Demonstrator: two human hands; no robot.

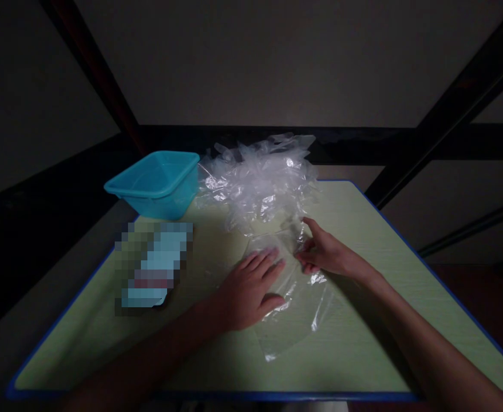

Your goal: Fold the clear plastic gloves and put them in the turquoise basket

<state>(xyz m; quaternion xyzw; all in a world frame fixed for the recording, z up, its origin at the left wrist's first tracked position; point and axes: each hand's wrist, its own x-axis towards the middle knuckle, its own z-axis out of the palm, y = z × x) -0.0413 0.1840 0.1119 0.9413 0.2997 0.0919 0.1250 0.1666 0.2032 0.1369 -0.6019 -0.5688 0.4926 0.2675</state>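
A clear plastic bag lies on the pale green table in front of me. My left hand rests flat on its left part, fingers spread. At the bag's right side, my right hand has its index finger stretched toward the pile while the other fingers are curled together at the plastic. Whether they pinch the bag is too dim to be sure. Just beyond both hands sits a large heap of crumpled clear plastic bags.
A blue plastic basin stands at the table's back left corner. Nearer, on the left, lies a pixelated light blue object. The table has a blue edge, with a wall behind it.
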